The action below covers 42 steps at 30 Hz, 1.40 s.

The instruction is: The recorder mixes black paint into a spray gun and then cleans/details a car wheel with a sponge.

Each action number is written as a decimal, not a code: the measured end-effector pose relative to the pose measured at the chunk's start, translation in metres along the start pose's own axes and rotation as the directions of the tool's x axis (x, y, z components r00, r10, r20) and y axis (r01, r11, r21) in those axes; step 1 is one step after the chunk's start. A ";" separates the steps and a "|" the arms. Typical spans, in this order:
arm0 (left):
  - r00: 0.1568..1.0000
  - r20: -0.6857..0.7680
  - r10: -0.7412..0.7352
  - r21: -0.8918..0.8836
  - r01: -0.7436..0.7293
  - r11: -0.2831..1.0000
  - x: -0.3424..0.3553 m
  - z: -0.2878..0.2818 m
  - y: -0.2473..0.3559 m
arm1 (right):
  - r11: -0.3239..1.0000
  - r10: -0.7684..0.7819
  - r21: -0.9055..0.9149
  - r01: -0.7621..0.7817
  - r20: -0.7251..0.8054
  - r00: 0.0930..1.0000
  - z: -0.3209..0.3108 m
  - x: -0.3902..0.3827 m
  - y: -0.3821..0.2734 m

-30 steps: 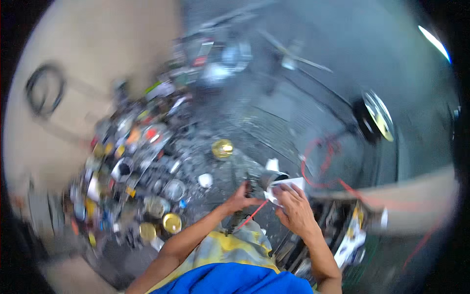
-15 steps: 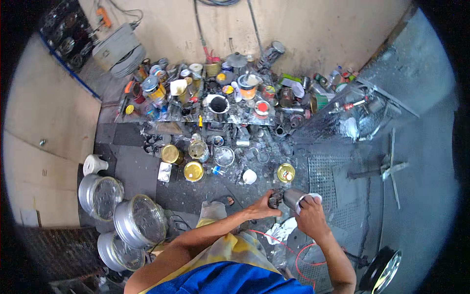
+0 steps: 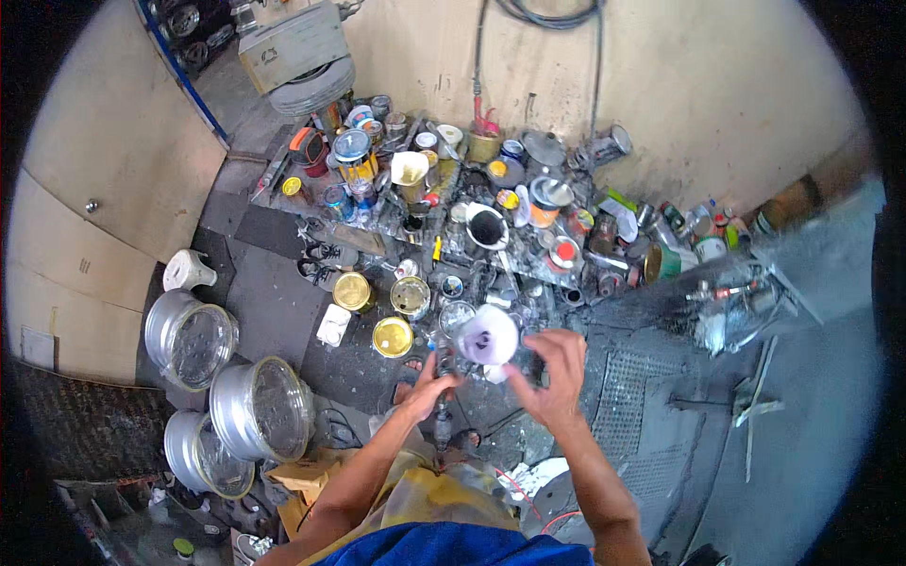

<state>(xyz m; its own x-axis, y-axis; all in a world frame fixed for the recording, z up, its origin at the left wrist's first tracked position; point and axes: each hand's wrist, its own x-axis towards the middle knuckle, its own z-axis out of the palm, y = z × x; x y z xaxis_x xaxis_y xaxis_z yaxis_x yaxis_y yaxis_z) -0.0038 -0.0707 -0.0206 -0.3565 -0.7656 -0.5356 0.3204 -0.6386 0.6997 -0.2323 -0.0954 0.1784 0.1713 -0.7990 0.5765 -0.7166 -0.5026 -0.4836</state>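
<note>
Your left hand (image 3: 431, 389) clamps its fingers round the dark spray gun (image 3: 443, 422); the pale cup (image 3: 504, 332) opens upward between your hands. Your right hand (image 3: 555, 379) has thumb and fingers apart beside the cup, contact unclear. A knock from them, or a tilted left wrist, could spill any contents toward the gold-lidded tin (image 3: 392, 337).

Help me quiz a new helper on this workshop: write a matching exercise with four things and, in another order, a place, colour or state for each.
1. left hand
2. right hand
3. wheel rims
4. hose

A. just right of a white cup
B. coiled at the picture's top edge
C. wrapped round a dark tool
D. silver, grouped at the picture's left

Pairs: 1-C, 2-A, 3-D, 4-B
</note>
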 end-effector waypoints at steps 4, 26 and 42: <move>0.984 -0.129 0.123 -0.194 -0.146 0.970 0.007 -0.070 0.021 | 0.724 0.581 0.438 -0.533 0.031 0.813 0.123 0.025 0.060; 0.940 -0.334 0.074 -0.361 -0.200 0.911 0.022 -0.231 0.072 | 0.785 0.614 -0.103 -0.611 0.261 0.745 0.466 0.113 0.179; 0.921 -0.388 0.028 -0.360 -0.180 0.916 0.027 -0.220 0.081 | 0.881 0.379 -0.368 -0.296 0.178 0.908 0.419 0.313 0.347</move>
<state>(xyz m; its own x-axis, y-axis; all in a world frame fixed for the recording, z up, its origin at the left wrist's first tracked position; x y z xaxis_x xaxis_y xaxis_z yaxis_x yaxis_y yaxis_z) 0.2060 -0.1603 -0.0821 0.0215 -0.7535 -0.6571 0.6731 -0.4751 0.5668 -0.1441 -0.6582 -0.0848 0.0037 -0.9748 0.2231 -0.9312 -0.0847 -0.3545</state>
